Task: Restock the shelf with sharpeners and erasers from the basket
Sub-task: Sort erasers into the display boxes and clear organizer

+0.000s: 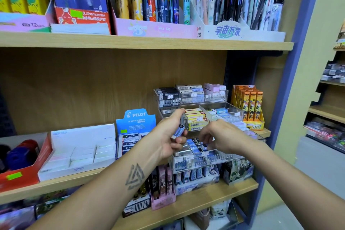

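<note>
My left hand (169, 134) grips a small blue-sleeved eraser (178, 131) in front of a tiered clear acrylic organizer (220, 157) on the middle shelf. My right hand (220, 137) reaches down into the organizer's lowest front tray, its curled fingertips on a row of blue erasers (195, 145) there. Whether it pinches one I cannot tell. The upper tiers hold black, white, yellow and pink erasers (196, 117). The basket is out of view.
A blue Pilot eraser box (135, 123) stands left of the organizer, then a white box (78, 151) and a red box (24, 172). An orange display box (252, 108) sits right. Pens (155, 0) fill the upper shelf; card packs (162, 185) sit below.
</note>
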Motion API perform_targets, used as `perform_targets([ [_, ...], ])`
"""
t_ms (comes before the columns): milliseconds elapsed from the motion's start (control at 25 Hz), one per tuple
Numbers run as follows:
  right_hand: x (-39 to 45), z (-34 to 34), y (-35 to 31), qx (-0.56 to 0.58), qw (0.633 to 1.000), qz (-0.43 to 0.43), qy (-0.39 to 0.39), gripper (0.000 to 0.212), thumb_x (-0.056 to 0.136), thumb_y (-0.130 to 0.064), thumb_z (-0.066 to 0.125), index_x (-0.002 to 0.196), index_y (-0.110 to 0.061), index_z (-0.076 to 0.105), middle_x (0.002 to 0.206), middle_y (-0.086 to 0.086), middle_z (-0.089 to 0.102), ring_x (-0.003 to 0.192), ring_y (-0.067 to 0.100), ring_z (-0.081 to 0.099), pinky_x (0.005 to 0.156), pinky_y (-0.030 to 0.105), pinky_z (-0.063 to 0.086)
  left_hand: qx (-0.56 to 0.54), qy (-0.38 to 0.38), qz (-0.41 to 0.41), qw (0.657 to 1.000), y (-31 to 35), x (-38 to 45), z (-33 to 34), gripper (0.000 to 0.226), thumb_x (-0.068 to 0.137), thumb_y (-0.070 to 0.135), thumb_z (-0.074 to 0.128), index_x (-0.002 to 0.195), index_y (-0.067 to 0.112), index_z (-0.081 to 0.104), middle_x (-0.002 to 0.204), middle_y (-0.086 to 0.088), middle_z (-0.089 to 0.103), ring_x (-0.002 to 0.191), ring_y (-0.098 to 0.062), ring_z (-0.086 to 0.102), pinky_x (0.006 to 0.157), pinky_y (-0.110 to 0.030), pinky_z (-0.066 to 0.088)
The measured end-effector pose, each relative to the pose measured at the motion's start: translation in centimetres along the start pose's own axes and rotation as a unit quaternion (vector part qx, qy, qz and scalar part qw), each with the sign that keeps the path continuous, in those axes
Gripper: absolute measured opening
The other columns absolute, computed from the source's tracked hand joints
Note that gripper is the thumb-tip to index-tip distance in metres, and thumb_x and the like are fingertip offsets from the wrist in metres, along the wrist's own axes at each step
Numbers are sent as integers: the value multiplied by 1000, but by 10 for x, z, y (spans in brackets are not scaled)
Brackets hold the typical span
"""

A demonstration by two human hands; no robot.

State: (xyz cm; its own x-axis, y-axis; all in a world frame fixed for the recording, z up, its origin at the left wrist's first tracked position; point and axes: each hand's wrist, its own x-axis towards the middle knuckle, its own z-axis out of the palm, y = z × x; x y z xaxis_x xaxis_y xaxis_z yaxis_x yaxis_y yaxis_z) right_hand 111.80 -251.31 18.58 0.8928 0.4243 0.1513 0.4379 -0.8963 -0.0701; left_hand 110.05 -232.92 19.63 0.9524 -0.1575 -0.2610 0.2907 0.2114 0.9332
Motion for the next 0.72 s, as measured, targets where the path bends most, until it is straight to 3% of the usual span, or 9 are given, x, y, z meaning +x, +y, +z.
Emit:
perform_targets([
  [120,4,3,-1,11,1000,-9,3,32,80,0,74,99,-26,73,78,-16,62,85,11,66,78,34,58,-35,-43,-14,998,-1,-3,-4,20,92,31,36,90,13,45,67,-6,45,45,-12,29,37,-14,13],
  [240,8,6,-1,31,1000,0,-1,30,79,2,75,87,-27,69,80,-10,65,80,12,67,76,38,59,-42,-66,-7,997,-2,-6,-6,13,86,20,34,93,11,42,69,-8,45,47,-13,31,35,-15,17],
  [360,11,9,2,-4,1000,6,8,34,73,-12,85,67,-29,56,78,-12,61,77,12,62,70,38,56,-46,-65,-6,997,-3,-5,-6,11,83,12,34,91,8,41,71,-11,47,50,-16,36,36,-18,23],
  [440,10,7,3,10,1000,8,-8,31,73,-17,86,63,-30,60,73,-14,64,73,8,64,68,31,55,-52,-61,-9,997,-5,-3,-6,8,86,5,35,85,5,44,73,-14,49,53,-17,41,36,-19,30],
  [560,0,-8,-9,207,978,-5,22,12,79,-13,81,78,-23,75,76,-5,74,69,4,66,65,19,52,-45,-58,6,997,-5,-2,-7,16,94,-4,41,83,-5,52,75,-19,58,63,-23,55,45,-25,50],
  [640,-8,-17,-22,366,927,13,79,7,82,-6,77,88,-8,76,83,8,76,74,10,68,71,24,56,-53,-49,20,997,-4,0,-6,16,96,-8,43,85,-9,54,81,-25,62,72,-27,63,60,-32,58],
  [720,-15,-18,-33,427,899,37,84,15,79,-7,80,91,-5,72,86,14,74,74,15,66,73,30,55,-75,-39,38,996,-3,6,-4,12,95,-11,44,102,-16,51,95,-34,64,80,-35,68,67,-40,60],
])
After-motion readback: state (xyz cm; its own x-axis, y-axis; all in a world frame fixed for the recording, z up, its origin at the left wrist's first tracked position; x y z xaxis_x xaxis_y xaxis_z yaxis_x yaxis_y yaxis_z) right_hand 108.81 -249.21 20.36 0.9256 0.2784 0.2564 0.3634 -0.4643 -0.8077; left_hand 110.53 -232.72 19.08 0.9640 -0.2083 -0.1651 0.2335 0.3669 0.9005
